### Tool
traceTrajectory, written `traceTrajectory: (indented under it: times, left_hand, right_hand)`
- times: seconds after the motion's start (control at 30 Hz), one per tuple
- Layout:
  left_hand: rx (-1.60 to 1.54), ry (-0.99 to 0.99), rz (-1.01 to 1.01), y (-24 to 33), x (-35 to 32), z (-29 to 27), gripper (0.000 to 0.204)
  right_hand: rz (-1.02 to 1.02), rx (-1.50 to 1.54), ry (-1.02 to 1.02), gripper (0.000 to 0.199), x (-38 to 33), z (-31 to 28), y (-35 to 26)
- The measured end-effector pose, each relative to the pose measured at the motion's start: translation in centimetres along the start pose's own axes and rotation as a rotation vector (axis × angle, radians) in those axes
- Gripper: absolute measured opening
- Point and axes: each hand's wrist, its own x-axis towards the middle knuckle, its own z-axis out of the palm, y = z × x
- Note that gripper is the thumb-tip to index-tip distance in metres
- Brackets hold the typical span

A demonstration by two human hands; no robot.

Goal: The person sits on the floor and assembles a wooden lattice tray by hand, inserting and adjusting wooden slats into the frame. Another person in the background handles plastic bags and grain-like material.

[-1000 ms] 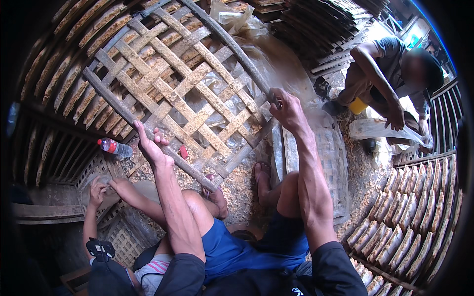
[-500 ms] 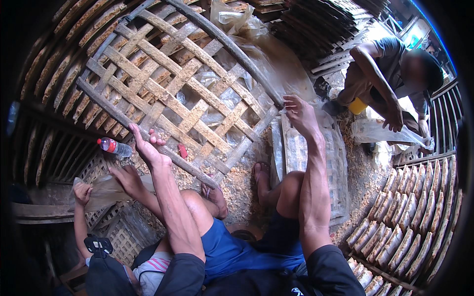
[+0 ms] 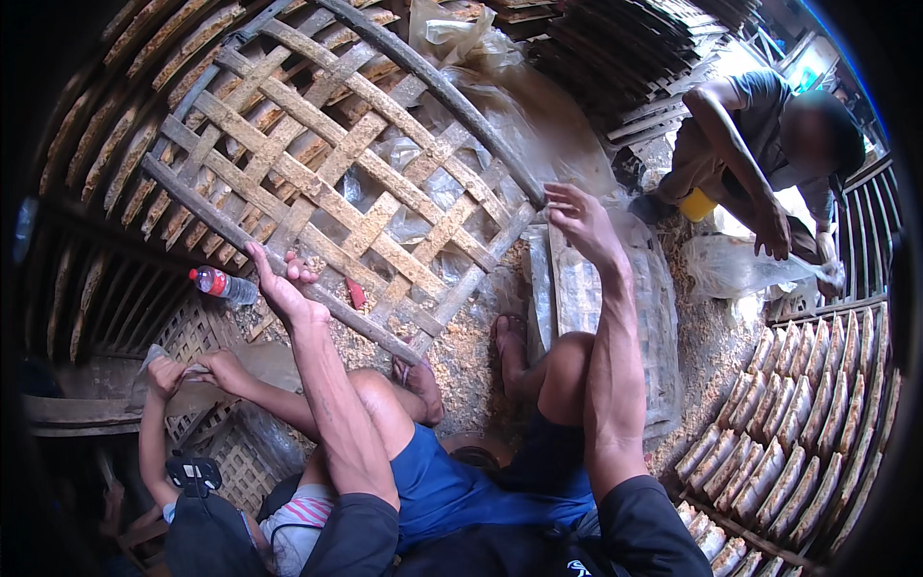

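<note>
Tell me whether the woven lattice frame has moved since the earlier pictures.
Yes: judged against the red-capped bottle, the lattice frame has shifted, its left corner going left and down the picture, nearer the bottle.

The lattice frame (image 3: 362, 228) blocked the way ahead of the left hand (image 3: 288, 288) and right hand (image 3: 588, 226), though its square openings left gaps between slats. Between the 2 hands, space lay open above its near end. A bottle (image 3: 226, 286) and a co-worker's forearm (image 3: 279, 399) crowded the left side; rightward, a floor strip (image 3: 700, 327) offered passage between the plastic-covered rack (image 3: 656, 317) and filled racks (image 3: 788, 413).
</note>
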Motion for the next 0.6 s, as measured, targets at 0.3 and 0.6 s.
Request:
traceTrajectory:
  times: [0.3, 0.6]
  left_hand:
    - [-0.006, -0.011, 0.016, 0.0, -0.3, 0.6, 0.073]
    - [-0.003, -0.032, 0.031, 0.3, -1.0, 0.1, 0.076]
  right_hand:
    - [0.251, -0.144, 0.077, 0.056, 1.5, 2.1, -2.1]
    - [0.144, 0.108, -0.010, 0.055, -0.6, 1.6, -0.3]
